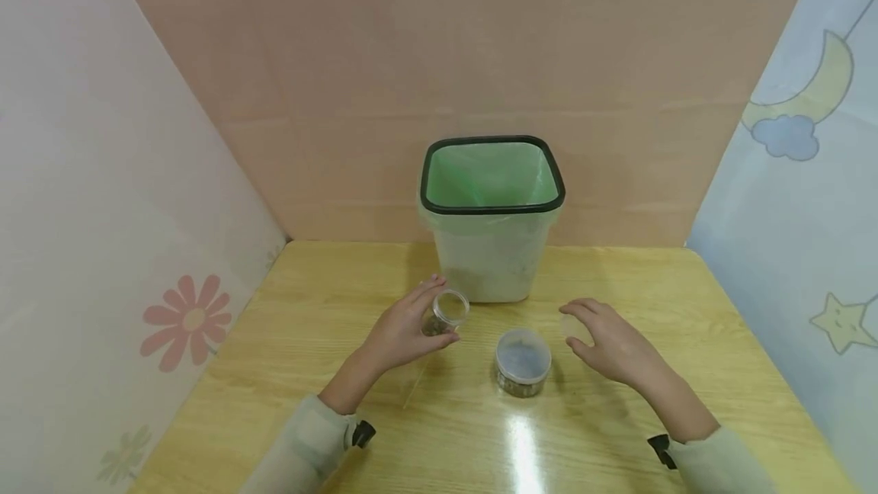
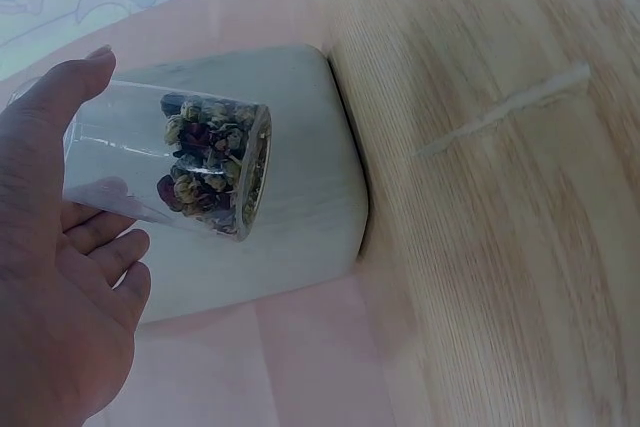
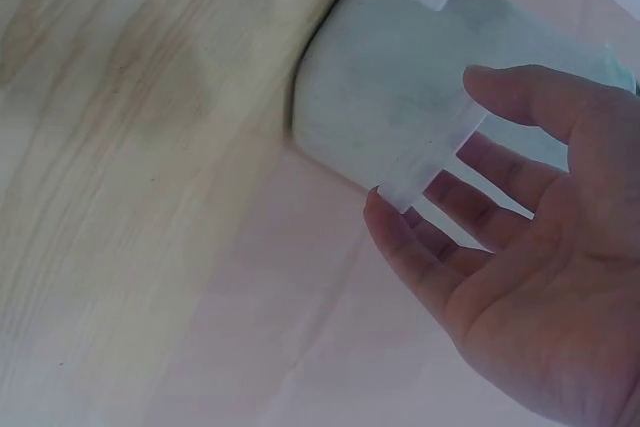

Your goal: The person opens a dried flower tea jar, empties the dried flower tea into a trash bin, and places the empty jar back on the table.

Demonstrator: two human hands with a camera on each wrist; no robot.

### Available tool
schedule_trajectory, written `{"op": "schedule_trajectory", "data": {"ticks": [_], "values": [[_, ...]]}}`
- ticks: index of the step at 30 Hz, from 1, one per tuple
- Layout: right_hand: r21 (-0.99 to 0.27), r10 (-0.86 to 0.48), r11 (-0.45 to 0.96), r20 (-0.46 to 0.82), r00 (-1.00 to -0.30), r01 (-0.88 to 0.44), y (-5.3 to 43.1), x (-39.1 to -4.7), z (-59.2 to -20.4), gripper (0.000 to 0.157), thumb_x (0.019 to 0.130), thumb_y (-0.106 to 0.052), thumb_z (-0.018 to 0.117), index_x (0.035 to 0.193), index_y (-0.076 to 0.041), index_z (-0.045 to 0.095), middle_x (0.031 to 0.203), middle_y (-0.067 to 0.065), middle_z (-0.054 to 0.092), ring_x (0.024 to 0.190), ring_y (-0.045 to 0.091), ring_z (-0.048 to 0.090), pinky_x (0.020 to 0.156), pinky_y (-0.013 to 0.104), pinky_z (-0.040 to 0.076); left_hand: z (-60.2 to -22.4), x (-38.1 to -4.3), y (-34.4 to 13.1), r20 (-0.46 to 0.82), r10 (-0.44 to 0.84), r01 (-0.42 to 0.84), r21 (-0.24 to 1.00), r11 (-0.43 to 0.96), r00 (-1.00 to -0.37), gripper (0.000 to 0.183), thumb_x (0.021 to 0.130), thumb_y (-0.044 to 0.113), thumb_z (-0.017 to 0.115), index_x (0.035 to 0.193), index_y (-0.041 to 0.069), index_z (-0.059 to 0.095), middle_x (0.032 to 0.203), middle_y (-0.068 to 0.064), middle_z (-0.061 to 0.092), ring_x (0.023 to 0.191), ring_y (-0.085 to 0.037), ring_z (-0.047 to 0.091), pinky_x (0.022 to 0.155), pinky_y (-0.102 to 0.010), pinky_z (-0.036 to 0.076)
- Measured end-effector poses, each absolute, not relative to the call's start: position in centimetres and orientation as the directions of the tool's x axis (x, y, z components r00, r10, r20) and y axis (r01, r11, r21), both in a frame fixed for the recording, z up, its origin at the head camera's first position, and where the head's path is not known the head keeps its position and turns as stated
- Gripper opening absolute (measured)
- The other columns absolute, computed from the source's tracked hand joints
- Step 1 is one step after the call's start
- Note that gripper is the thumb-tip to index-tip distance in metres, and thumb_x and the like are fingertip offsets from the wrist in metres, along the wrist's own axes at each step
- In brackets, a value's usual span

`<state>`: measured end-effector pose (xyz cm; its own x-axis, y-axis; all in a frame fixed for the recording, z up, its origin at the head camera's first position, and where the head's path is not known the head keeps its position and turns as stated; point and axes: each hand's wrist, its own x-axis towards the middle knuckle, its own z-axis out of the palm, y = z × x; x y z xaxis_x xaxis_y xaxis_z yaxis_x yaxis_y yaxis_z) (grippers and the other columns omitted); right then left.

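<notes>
Clear jar (image 1: 446,314), held uncapped above the worktop (image 1: 658,280) at the near left of the bin (image 1: 488,259), seems to be midway through an opened-container step; the next move, whether emptying or closing it, would call for a steady tilt and a secure grip on its smooth side. Largest is the worktop, glossy, with a yellowish wood grain. On its far part stands the bin, a pale, tapered, rounded-square body with a dark rim (image 1: 492,210) and a thin, greenish liner (image 1: 473,178). The left hand (image 1: 405,332) holds the jar between thumb and curled fingers; the right hand (image 1: 613,345) has its fingers pinching the lid (image 3: 430,162) by its edges. Between the hands sits a squat, round tub (image 1: 523,363), its top pale and cloudy. The jar is a slim, see-through cylinder, part filled with what look like dried buds (image 2: 205,162), wrinkled, dark, yellowish and purplish. Smaller, the lid is a shallow, translucent disc. Slightest of all, a narrow, translucent strip (image 2: 520,103) lies near the left hand.
</notes>
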<state>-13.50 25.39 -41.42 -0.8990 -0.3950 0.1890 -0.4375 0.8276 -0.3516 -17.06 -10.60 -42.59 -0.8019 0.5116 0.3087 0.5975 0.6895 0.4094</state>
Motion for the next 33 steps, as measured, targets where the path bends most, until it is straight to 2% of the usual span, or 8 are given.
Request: {"op": "schedule_trajectory", "data": {"ticks": [4,17,24,33], "values": [[-0.356,-0.380,0.837,0.169,-0.909,-0.416,25.7,-13.6,-42.0,0.044,0.091,-0.013,0.075,0.131,-0.001,0.062,0.132,0.020,0.060,0.118,0.046,0.058,0.092,0.059,0.051,-42.8,-17.1,-10.7,0.330,0.513,0.610,0.416,0.675,-0.792,0.085,0.085,0.049,0.080,0.149,0.005,0.048,0.159,-0.011,0.041,0.147,-0.033,0.038,0.113,-0.052,0.040],[-0.360,-0.363,0.854,0.106,-0.926,-0.376,26.5,-13.6,-43.0,0.043,0.091,-0.013,0.074,0.130,0.002,0.062,0.131,0.023,0.059,0.118,0.049,0.057,0.093,0.061,0.050,-42.5,-17.0,-10.6,0.314,0.507,0.597,0.416,0.686,-0.802,0.085,0.085,0.051,0.079,0.150,0.007,0.047,0.160,-0.007,0.039,0.149,-0.025,0.034,0.113,-0.050,0.040],[-0.355,-0.362,0.862,0.070,-0.929,-0.363,26.6,-13.7,-44.0,0.044,0.091,-0.012,0.075,0.130,0.002,0.062,0.129,0.024,0.060,0.116,0.049,0.057,0.091,0.060,0.051,-42.4,-16.9,-10.7,0.334,0.514,0.613,0.415,0.672,-0.790,0.084,0.085,0.050,0.079,0.149,0.005,0.048,0.158,-0.012,0.041,0.147,-0.030,0.037,0.113,-0.052,0.040],[-0.352,-0.379,0.860,0.044,-0.924,-0.370,27.0,-13.9,-44.8,0.045,0.089,-0.011,0.076,0.130,0.003,0.062,0.129,0.024,0.059,0.116,0.050,0.056,0.091,0.061,0.051,-42.0,-16.7,-10.8,0.336,0.508,0.609,0.401,0.685,-0.793,0.082,0.085,0.050,0.079,0.149,0.008,0.048,0.159,-0.008,0.041,0.148,-0.025,0.036,0.112,-0.049,0.043]]}}
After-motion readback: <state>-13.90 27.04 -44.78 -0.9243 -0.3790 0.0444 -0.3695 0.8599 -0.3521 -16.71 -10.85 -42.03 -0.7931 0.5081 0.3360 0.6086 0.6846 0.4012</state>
